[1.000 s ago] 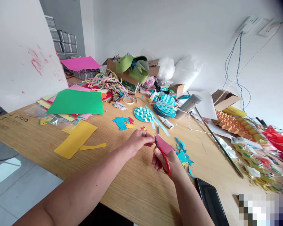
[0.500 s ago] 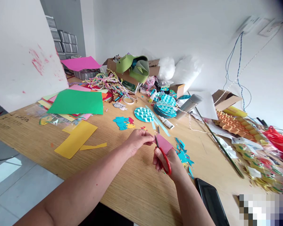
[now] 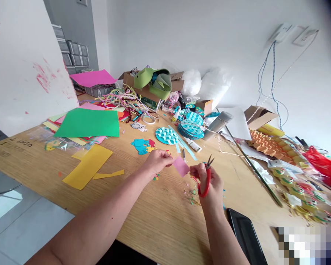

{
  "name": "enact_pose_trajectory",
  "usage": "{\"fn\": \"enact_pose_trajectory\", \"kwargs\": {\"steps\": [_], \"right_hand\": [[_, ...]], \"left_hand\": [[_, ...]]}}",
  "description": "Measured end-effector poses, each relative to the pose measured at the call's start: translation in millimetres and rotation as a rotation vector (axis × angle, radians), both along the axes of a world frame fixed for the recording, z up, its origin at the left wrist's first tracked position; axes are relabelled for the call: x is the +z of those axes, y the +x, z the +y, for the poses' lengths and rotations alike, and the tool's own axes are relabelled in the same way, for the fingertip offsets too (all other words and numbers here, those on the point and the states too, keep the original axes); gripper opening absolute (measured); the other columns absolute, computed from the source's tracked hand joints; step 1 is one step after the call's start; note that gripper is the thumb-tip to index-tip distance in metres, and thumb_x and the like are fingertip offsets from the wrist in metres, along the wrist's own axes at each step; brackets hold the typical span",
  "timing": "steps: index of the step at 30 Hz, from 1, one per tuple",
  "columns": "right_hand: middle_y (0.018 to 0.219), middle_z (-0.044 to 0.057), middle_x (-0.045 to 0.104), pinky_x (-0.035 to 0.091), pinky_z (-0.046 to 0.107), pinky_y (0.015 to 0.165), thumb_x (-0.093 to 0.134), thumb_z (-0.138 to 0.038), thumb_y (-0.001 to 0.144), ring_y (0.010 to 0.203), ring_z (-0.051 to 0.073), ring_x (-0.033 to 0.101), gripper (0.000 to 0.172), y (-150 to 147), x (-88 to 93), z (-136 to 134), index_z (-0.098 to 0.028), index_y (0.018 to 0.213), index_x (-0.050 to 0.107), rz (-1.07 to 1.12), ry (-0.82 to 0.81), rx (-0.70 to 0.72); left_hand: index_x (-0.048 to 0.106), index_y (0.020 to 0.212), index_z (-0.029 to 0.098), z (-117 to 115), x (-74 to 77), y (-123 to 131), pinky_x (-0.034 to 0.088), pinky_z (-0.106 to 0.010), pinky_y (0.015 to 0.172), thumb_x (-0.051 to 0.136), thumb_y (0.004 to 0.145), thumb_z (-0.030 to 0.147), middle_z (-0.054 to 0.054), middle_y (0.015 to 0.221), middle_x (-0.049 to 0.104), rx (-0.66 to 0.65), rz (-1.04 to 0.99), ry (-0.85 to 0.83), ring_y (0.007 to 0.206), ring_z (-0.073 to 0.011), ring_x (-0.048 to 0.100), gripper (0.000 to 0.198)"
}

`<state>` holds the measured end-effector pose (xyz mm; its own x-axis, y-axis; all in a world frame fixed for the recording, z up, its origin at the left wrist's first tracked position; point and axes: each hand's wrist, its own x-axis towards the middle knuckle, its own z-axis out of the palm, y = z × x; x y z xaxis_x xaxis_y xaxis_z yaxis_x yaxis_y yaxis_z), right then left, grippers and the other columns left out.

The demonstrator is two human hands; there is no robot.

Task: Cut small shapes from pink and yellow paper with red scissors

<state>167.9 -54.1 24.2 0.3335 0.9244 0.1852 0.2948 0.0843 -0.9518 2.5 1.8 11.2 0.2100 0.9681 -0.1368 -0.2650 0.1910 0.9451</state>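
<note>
A small piece of pink paper [image 3: 181, 166] is stretched between my two hands above the table. My left hand [image 3: 160, 162] pinches its left corner between thumb and fingertips. My right hand [image 3: 209, 180] carries red-handled scissors [image 3: 206, 180], blades pointing up and away from the paper, while its fingertips touch the paper's right edge. Tiny coloured paper scraps [image 3: 192, 194] lie on the table under the right hand. Just beyond the hands are blue fish cutouts [image 3: 140, 146] and a round blue-and-white scale-patterned disc [image 3: 166, 135].
Green paper [image 3: 88, 122] tops a stack at the left, with yellow paper [image 3: 88, 167] in front. A black phone [image 3: 246, 235] lies near the right forearm. Behind stand a grey bottle [image 3: 218, 125], a glue tube [image 3: 193, 144] and stacked blue discs [image 3: 191, 127]. A long green stick [image 3: 253, 169] slants at right.
The scissors have swung away from the pink paper, their blades now pointing up. My right hand has moved right and turned, and the paper now spans both hands. The camera view has shifted slightly.
</note>
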Motion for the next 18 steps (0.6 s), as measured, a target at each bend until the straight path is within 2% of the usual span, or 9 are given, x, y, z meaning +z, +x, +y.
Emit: {"fn": "enact_pose_trajectory", "kwargs": {"steps": [1,3,6,8,14,18], "right_hand": [[0.082,0.007,0.067,0.049,0.028,0.07,0.064,-0.054,0.079,0.075,0.018,0.062,0.037,1,1.1,1,-0.018,0.08,0.061,0.003,0.029,-0.011],[0.09,0.006,0.066,0.048,0.029,0.075,0.071,-0.049,0.074,0.083,0.019,0.06,0.034,2,1.2,2,-0.019,0.083,0.061,0.033,0.021,0.059],[0.074,0.001,0.062,0.044,0.025,0.062,0.08,-0.042,0.064,0.068,0.016,0.056,0.034,1,-4.7,4,-0.018,0.076,0.059,0.109,-0.07,0.224],[0.064,-0.003,0.056,0.038,0.023,0.053,0.082,-0.038,0.061,0.058,0.012,0.048,0.034,1,-10.0,5,-0.017,0.073,0.058,0.154,-0.119,0.271],[0.062,-0.005,0.054,0.036,0.02,0.052,0.085,-0.033,0.056,0.057,0.01,0.044,0.034,-3,-12.3,5,-0.017,0.07,0.058,0.263,-0.029,0.147],[0.061,-0.005,0.053,0.037,0.02,0.051,0.084,-0.037,0.057,0.054,0.01,0.045,0.036,-7,-9.1,4,-0.017,0.07,0.057,0.214,-0.023,0.123]], "left_hand": [[0.063,0.059,0.014,-1,0.6,0,0.041,-0.025,0.063,0.069,0.058,0.024,-0.001,0.058,0.06,-0.032,0.05,0.011,0.059,-0.0112,0.054,0.011],[0.064,0.061,0.014,-4,1.0,0,0.041,-0.025,0.062,0.068,0.059,0.023,0.0,0.057,0.06,-0.11,0.111,0.025,0.059,-0.0115,0.054,0.01],[0.065,0.063,0.014,-5,0.1,0,0.042,-0.026,0.064,0.068,0.059,0.025,-0.001,0.058,0.06,-0.184,0.097,0.035,0.059,-0.0116,0.055,0.012],[0.065,0.063,0.013,-5,-0.2,0,0.044,-0.026,0.066,0.069,0.058,0.026,-0.001,0.059,0.06,-0.183,0.046,0.028,0.06,-0.0115,0.055,0.014],[0.066,0.066,0.014,-6,0.6,1,0.046,-0.027,0.064,0.073,0.053,0.025,-0.003,0.067,0.063,-0.198,-0.088,-0.074,0.063,-0.0125,0.058,0.019],[0.066,0.065,0.013,-9,-1.1,6,0.047,-0.028,0.064,0.075,0.051,0.026,-0.003,0.067,0.063,-0.212,-0.094,-0.074,0.062,-0.0126,0.057,0.021]]}}
